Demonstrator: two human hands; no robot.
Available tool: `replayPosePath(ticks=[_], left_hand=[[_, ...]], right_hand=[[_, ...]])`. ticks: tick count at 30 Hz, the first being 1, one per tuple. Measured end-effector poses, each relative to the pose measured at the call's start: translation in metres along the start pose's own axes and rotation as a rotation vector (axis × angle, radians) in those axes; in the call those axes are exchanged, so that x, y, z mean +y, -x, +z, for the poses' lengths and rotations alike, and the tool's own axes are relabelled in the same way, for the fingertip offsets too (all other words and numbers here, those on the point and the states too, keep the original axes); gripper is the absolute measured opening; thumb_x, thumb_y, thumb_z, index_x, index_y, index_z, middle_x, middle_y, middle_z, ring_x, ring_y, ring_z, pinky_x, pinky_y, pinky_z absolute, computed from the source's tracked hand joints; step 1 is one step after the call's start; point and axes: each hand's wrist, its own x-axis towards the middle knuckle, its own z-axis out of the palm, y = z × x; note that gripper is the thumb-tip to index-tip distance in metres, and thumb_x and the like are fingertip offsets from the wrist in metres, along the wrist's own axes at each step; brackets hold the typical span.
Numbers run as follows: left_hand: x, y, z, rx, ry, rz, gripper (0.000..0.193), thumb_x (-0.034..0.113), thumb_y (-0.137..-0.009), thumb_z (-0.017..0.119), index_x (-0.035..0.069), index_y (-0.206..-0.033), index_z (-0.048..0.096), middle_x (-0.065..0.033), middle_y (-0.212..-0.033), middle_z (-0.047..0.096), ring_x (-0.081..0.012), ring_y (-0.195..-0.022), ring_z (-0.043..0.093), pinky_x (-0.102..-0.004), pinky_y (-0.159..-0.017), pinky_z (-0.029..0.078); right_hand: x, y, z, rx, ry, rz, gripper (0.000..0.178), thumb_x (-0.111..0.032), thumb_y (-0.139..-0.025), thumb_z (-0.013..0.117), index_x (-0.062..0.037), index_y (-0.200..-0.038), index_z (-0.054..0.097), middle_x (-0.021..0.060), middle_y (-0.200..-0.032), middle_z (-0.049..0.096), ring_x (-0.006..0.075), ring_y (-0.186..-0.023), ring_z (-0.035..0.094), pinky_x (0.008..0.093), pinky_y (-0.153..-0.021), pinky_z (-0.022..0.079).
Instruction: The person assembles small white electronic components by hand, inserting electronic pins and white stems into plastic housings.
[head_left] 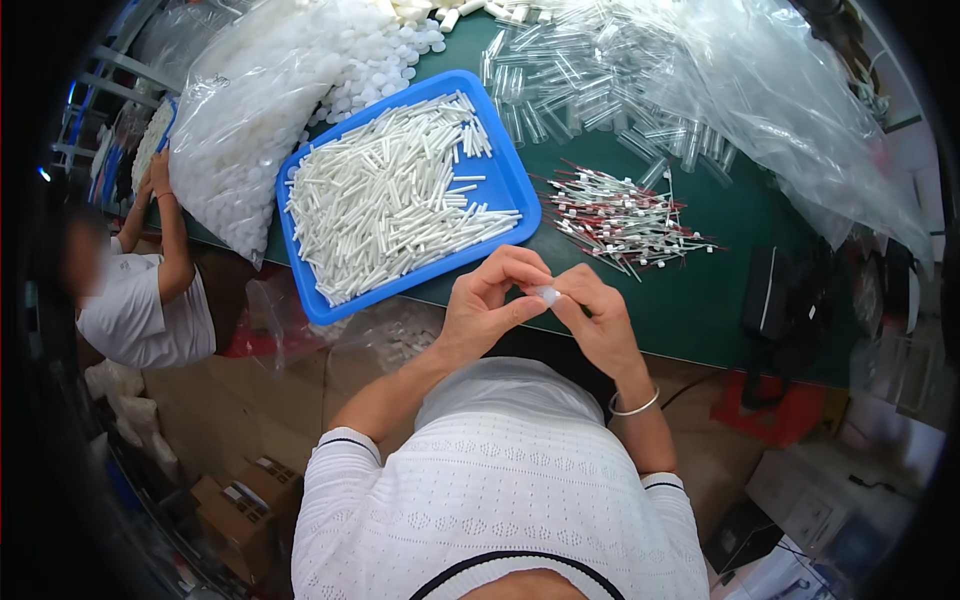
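Observation:
Just off the table's near edge, my two hands meet around a small translucent white cap (547,294). Thumb and fingers of my left hand (485,302) are closed on its left side. From the right, my right hand (598,318) pinches it too, with a bracelet at the wrist. The fingers cover part of the cap, so anything inside it is hidden. Ahead and to the left lies a blue tray (290,240) heaped with short white rods (385,190). Beyond my right hand is a pile of thin red-and-white wired pieces (625,215) with small white ends.
Clear plastic tubes (570,75) spill across the green table (690,325) at the far side, under a clear bag (770,110). A large bag (245,130) of white caps stands left of the tray. Another person (150,280) works at the far left. Cardboard boxes (235,525) sit on the floor.

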Motion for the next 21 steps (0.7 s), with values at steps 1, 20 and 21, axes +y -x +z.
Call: replayPosePath(ticks=[1, 20, 21], left_hand=[[0.006, -0.001, 0.0, -0.016, -0.167, 0.026, 0.021, 0.003, -0.084, 0.069, 0.001, -0.104, 0.064, -0.007, -0.109, 0.055, -0.0118, -0.094, 0.053, -0.0259, -0.083, 0.044], [0.041, -0.095, -0.092, -0.147, -1.729, 0.317, 0.008, 0.006, -0.077, 0.071, 0.005, -0.083, 0.065, -0.009, -0.085, 0.064, -0.0271, -0.08, 0.058, -0.0363, -0.072, 0.048], [0.044, -0.095, -0.088, -0.153, -1.718, 0.318, 0.008, 0.005, -0.077, 0.071, 0.005, -0.081, 0.064, -0.0086, -0.085, 0.064, -0.0275, -0.08, 0.058, -0.0374, -0.072, 0.048]], right_hand=[[-0.001, -0.005, -0.008, -0.064, -0.007, 0.033, 0.015, -0.009, -0.088, 0.066, -0.0015, -0.1, 0.069, 0.004, -0.082, 0.062, 0.0136, -0.08, 0.05, 0.0267, -0.07, 0.041], [0.0, -0.001, -0.016, 0.101, -1.014, 0.306, 0.033, -0.014, -0.083, 0.056, 0.0042, -0.11, 0.06, 0.0105, -0.091, 0.064, 0.0151, -0.083, 0.059, 0.0258, -0.073, 0.044], [0.001, -0.001, -0.018, 0.138, -0.963, 0.301, 0.033, -0.014, -0.083, 0.056, 0.0037, -0.11, 0.059, 0.0106, -0.091, 0.064, 0.0148, -0.082, 0.059, 0.0253, -0.074, 0.043]])
